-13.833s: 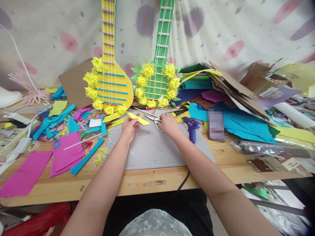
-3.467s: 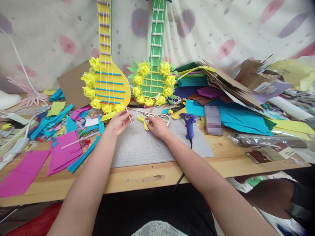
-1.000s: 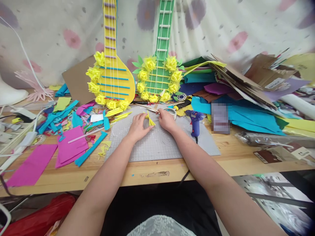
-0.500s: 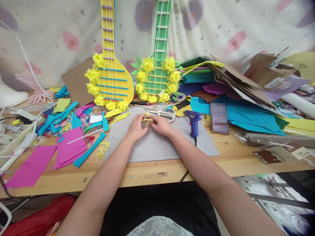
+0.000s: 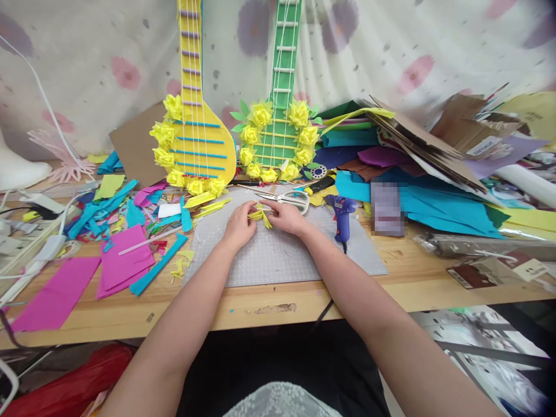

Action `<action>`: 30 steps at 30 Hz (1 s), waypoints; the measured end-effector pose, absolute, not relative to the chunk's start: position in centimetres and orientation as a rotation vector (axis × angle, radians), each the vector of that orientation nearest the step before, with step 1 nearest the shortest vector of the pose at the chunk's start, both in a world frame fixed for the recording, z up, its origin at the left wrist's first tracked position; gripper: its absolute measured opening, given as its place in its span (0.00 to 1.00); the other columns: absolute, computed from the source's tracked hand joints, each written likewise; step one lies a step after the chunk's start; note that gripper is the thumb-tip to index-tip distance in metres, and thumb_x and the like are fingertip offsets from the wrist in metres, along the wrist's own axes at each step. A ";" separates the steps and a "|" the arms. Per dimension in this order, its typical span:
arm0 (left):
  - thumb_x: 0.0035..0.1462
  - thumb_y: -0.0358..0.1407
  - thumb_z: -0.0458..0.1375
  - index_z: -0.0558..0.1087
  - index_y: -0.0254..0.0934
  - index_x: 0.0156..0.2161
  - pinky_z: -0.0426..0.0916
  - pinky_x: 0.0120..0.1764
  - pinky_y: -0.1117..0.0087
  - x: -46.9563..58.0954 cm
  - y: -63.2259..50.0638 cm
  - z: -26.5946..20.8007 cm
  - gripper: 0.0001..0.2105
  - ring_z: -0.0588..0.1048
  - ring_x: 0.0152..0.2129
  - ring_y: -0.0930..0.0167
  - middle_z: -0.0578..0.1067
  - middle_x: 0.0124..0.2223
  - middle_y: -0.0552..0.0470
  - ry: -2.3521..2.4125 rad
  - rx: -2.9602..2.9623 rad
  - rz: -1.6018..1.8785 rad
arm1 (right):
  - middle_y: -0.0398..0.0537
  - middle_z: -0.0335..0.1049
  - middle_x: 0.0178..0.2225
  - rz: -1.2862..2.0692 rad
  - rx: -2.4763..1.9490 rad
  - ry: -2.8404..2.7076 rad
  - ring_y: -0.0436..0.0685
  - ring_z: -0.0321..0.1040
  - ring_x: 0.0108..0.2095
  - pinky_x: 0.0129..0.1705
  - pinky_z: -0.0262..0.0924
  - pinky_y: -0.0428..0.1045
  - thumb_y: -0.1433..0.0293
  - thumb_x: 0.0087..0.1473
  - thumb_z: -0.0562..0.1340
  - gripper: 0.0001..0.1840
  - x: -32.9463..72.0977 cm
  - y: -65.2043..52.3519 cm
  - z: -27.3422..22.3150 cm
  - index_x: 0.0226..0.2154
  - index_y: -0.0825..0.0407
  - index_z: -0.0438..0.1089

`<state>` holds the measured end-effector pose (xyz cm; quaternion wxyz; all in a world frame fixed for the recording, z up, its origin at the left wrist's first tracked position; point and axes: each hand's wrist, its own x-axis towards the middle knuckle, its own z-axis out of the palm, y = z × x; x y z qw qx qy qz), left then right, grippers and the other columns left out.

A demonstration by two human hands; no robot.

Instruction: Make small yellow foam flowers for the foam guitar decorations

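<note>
Between my hands is a small yellow paper flower (image 5: 260,215), its pointed petals spreading above the grey cutting mat (image 5: 278,260). My left hand (image 5: 240,225) is closed on its left side with the fingertips. From the right, my right hand (image 5: 285,218) pinches the flower's other edge; part of it is hidden by the fingers. Just behind my right hand lies a pair of scissors (image 5: 299,200) with pale handles. To the right a blue glue gun (image 5: 342,219) rests on the mat.
A yellow paper guitar (image 5: 204,133) and a green one (image 5: 282,116), both trimmed with yellow flowers, lean at the back. Colored paper scraps (image 5: 130,211) and magenta sheets (image 5: 125,258) cover the left. Blue paper (image 5: 447,202) and stacked cardboard (image 5: 434,150) fill the right.
The yellow paper flower has turned, so more of its petals show between my hands. My fingers have shifted slightly apart around it.
</note>
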<state>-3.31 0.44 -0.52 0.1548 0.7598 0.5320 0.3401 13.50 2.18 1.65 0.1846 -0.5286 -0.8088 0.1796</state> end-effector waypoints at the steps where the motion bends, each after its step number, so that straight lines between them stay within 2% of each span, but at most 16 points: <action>1: 0.43 0.22 0.50 0.62 0.37 0.49 0.64 0.47 0.63 -3.2 0.5 -0.5 0.24 0.70 0.42 0.68 0.71 0.43 0.48 1.538 2.170 0.966 | 0.43 0.71 0.27 0.497 -1.492 -2.297 0.52 0.64 0.28 0.31 0.54 0.45 0.68 0.47 0.54 0.27 13.5 2.2 1.6 0.53 0.45 0.61; 6: 0.46 0.30 0.55 0.64 0.38 0.46 0.65 0.44 0.61 -2.7 0.6 -0.4 0.19 0.70 0.40 0.65 0.73 0.40 0.48 1.595 2.145 0.947 | 0.45 0.72 0.30 0.490 -1.427 -2.370 0.53 0.66 0.29 0.33 0.55 0.46 0.66 0.49 0.55 0.26 13.0 1.8 1.7 0.53 0.47 0.62; 9: 0.48 0.30 0.54 0.61 0.39 0.45 0.66 0.41 0.63 -2.6 0.7 -0.4 0.17 0.71 0.36 0.68 0.73 0.38 0.50 1.585 2.087 0.977 | 0.46 0.72 0.31 0.485 -1.415 -2.366 0.53 0.66 0.30 0.33 0.56 0.46 0.65 0.50 0.55 0.26 12.8 1.6 1.7 0.53 0.48 0.61; 14: 0.47 0.29 0.54 0.60 0.39 0.42 0.66 0.39 0.65 -2.7 0.5 -0.3 0.15 0.72 0.35 0.69 0.72 0.38 0.50 1.600 2.023 1.006 | 0.49 0.72 0.32 0.508 -1.464 -2.315 0.54 0.67 0.32 0.35 0.57 0.47 0.55 0.51 0.55 0.29 12.8 1.6 1.5 0.53 0.50 0.61; 21: 0.49 0.31 0.52 0.59 0.40 0.38 0.65 0.35 0.68 -3.0 0.2 0.2 0.09 0.72 0.33 0.71 0.71 0.37 0.52 1.604 1.907 1.068 | 0.46 0.71 0.30 0.560 -1.427 -2.286 0.51 0.65 0.30 0.34 0.55 0.45 0.61 0.52 0.56 0.22 13.1 1.6 1.4 0.50 0.50 0.63; 27: 0.48 0.31 0.53 0.60 0.40 0.36 0.65 0.34 0.69 -3.0 0.2 0.3 0.09 0.71 0.30 0.72 0.70 0.33 0.54 1.617 1.881 1.068 | 0.43 0.68 0.27 0.613 -1.422 -2.238 0.49 0.62 0.26 0.31 0.52 0.44 0.56 0.51 0.55 0.23 12.9 1.3 1.8 0.47 0.51 0.64; 30: 0.48 0.31 0.54 0.61 0.40 0.35 0.65 0.34 0.69 -3.0 0.3 0.1 0.08 0.71 0.30 0.72 0.70 0.32 0.54 1.589 1.859 1.088 | 0.42 0.68 0.26 0.636 -1.414 -2.240 0.48 0.61 0.25 0.31 0.52 0.44 0.58 0.51 0.56 0.22 12.9 1.3 1.8 0.47 0.51 0.64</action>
